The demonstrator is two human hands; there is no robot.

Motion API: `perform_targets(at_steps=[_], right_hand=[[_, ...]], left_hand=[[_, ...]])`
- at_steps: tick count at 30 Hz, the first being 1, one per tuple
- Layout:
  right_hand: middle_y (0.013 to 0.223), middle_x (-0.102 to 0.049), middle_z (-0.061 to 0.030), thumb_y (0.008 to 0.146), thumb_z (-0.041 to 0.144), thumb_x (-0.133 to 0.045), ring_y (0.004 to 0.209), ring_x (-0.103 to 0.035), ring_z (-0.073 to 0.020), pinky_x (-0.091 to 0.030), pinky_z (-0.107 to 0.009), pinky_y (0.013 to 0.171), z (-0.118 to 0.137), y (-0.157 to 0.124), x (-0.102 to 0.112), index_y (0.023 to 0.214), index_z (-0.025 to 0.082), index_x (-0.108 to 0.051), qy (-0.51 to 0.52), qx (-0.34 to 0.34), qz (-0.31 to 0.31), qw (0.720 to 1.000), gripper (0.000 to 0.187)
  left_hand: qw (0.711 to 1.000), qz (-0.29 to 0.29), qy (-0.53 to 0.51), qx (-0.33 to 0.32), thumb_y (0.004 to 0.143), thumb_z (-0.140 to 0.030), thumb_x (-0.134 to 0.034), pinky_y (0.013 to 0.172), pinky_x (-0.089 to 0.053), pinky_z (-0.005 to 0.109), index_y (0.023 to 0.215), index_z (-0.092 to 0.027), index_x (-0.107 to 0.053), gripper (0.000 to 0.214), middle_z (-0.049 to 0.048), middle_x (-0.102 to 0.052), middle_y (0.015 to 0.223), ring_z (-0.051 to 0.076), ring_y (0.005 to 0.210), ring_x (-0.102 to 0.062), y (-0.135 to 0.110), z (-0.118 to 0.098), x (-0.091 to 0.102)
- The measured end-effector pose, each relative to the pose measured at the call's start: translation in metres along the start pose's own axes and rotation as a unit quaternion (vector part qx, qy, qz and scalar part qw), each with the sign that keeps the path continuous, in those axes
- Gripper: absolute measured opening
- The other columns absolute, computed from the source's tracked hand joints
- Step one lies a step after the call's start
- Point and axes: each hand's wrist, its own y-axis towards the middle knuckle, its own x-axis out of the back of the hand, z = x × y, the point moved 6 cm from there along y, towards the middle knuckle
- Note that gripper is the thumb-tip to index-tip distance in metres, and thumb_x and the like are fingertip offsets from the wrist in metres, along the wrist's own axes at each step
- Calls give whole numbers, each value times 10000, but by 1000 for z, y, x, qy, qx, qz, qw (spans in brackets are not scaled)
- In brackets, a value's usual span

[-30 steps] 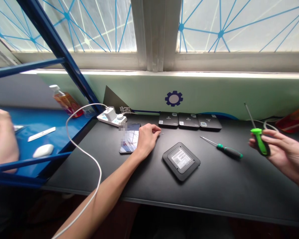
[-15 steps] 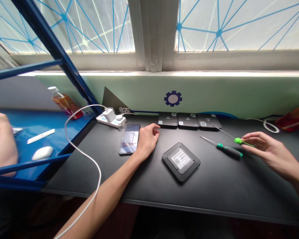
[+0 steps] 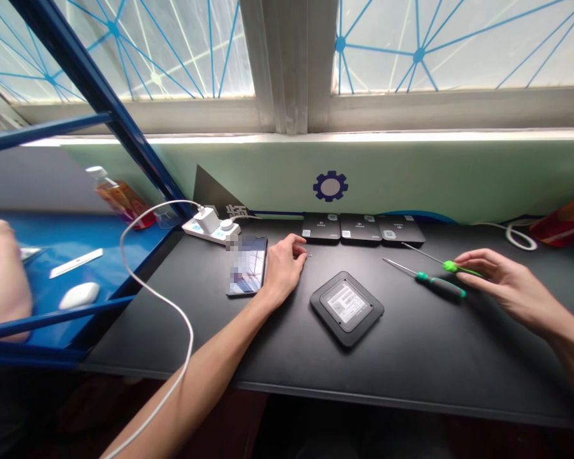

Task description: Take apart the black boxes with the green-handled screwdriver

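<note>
My left hand (image 3: 283,264) rests on the desk beside a phone (image 3: 247,264), fingers loosely bent and thumb slightly apart from the index finger. Right at its fingertips lie tiny metal pieces, apparently screws (image 3: 309,255); I see nothing held. My right hand (image 3: 504,284) grips a screwdriver with a bright green handle (image 3: 450,266), its thin shaft pointing left and away. Below that shaft, a second screwdriver with a black and green handle (image 3: 442,285) lies on the desk. Between my hands sits a black square device (image 3: 347,310), labelled side up.
Several dark flat boxes (image 3: 360,228) line the wall. A white power strip (image 3: 210,227) with a charger stands behind the phone, its white cable (image 3: 184,309) crossing my left forearm. Beyond a blue frame (image 3: 124,137), another person's hand (image 3: 2,277) is over a blue table.
My right hand has shifted slightly left with the green screwdriver. My left fingertips are now closer to the tiny metal pieces. The whole view has moved a little.
</note>
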Motion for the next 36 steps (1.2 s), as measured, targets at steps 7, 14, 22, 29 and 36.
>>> perform_targets(at_steps=[7, 14, 22, 29, 36], right_hand=[[1206, -822, -106, 789, 734, -915, 1215, -772, -377, -597, -481, 1093, 2, 1, -4, 1166, 280, -732, 3, 7, 5, 1000, 617], [1200, -829, -107, 803, 670, -930, 1204, -771, -384, -556, -503, 1121, -1, 2, -7, 1160, 273, -737, -2, 2, 11, 1000, 568], [1167, -835, -98, 831, 646, -911, 1144, -767, -360, -554, -478, 1077, 0, 2, -6, 1136, 259, -770, -22, 13, 10, 1000, 513], [1201, -843, -98, 857, 673, -870, 1141, -777, -379, -573, -487, 1052, 1, 0, -7, 1146, 265, -785, -50, 9, 9, 999, 508], [1180, -858, -95, 851, 667, -852, 1156, -786, -396, -586, -498, 1074, 7, -1, -7, 1122, 267, -802, -63, 9, -2, 998, 486]], left_hand=[[1000, -7, -17, 12, 920, -49, -791, 911, -641, 357, 1119, -234, -749, 275, 12, -866, 937, 221, 904, -837, -1, 1, 1], [999, -10, -26, 19, 914, -40, -820, 907, -634, 349, 1123, -234, -726, 301, 12, -876, 935, 219, 899, -840, -3, -2, 3], [999, -11, -27, 22, 914, -59, -837, 923, -633, 366, 1141, -235, -723, 310, 19, -882, 953, 231, 926, -844, -3, -1, 3], [999, 1, -24, 30, 909, -36, -818, 935, -648, 383, 1155, -238, -718, 334, 31, -878, 969, 237, 924, -843, -4, -2, 4], [998, -64, -18, 11, 1014, -146, -732, 876, -626, 333, 1160, -219, -758, 165, 59, -860, 1042, 224, 952, -822, -1, -10, 15]])
